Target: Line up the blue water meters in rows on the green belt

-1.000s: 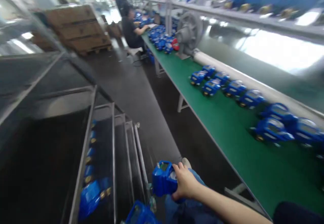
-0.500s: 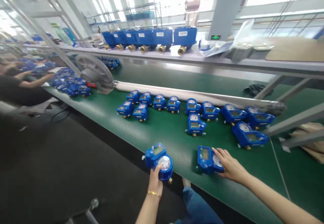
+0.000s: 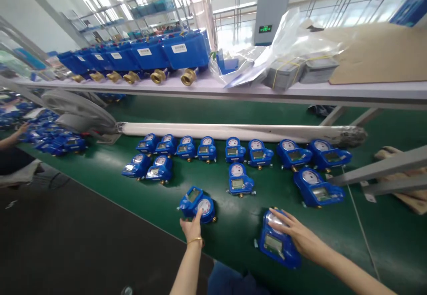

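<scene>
Green-topped workbench (image 3: 383,237) under both forearms, arms reaching forward from bottom edge. Left hand (image 3: 191,228) half-curled, fingertips against near edge of blue water meter (image 3: 196,205); grip unclear. Gold bracelet (image 3: 195,241) on wrist. Right hand (image 3: 300,235) open, fingers spread across dial end of second blue water meter (image 3: 278,244). Both meters on mat, tilted, glossy plastic housings, round dial (image 3: 204,206), rectangular display (image 3: 273,243), brass fitting (image 3: 214,219).
</scene>
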The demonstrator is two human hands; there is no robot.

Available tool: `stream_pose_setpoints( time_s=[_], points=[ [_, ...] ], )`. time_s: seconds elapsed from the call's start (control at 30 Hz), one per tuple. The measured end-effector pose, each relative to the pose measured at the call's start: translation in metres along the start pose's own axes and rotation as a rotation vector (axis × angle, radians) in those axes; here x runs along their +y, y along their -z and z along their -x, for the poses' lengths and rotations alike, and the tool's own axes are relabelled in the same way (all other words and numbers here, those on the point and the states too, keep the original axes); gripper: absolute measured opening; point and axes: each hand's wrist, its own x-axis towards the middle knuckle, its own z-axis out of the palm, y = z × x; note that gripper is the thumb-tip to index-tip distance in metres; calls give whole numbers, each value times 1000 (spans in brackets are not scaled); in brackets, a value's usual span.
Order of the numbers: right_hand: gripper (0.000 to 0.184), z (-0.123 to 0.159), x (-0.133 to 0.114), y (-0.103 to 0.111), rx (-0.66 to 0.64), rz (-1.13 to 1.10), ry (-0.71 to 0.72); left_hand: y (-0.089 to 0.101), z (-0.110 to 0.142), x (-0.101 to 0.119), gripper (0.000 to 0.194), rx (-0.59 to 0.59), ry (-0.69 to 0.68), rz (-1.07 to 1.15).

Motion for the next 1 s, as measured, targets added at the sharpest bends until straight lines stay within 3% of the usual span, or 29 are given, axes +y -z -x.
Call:
stream_pose_setpoints(
  time_s=[0.07, 0.13, 0.17, 0.23, 0.3, 0.37, 0.43, 0.5, 0.6, 0.73, 0.83, 0.93, 1.0],
  points=[
    [45, 8, -14, -18, 111, 2, -167, 8, 1, 11, 118, 93, -222, -356],
    [51, 6, -39, -38, 269, 65, -366, 13, -1, 29, 116, 90, -578, -765],
    [63, 3, -52, -47, 346, 108, -453, 14, -3, 39, 108, 26, -749, -939],
    [78, -9, -76, -60, 457, 194, -570, 11, -10, 62, 89, -241, -959, -1202],
    [80, -19, -89, -64, 511, 242, -616, 5, -20, 84, 68, -592, -1002, -1423],
    [81, -23, -92, -60, 512, 256, -603, -4, -31, 103, 60, -863, -984, -1563],
    [85, -21, -90, -53, 457, 267, -636, -14, -40, 116, 75, -999, -977, -1656],
    [86, -18, -89, -44, 350, 255, -743, -25, -46, 124, 103, -1056, -1024, -1757],
    [82, -17, -90, -34, 216, 177, -864, -36, -50, 127, 115, -1081, -1154, -1906],
    [90, -30, -85, -23, 272, 206, -845, -31, -50, 120, 99, -1138, -1141, -1914],
    [95, -45, -65, -8, 310, 228, -809, -21, -45, 114, 79, -942, -1084, -1856],
    [96, -66, -38, 15, 313, 236, -754, -22, -40, 112, 66, -652, -843, -1838],
    [96, -80, -22, 30, 297, 257, -728, -27, -39, 114, 66, -549, -671, -1822]
  ],
)
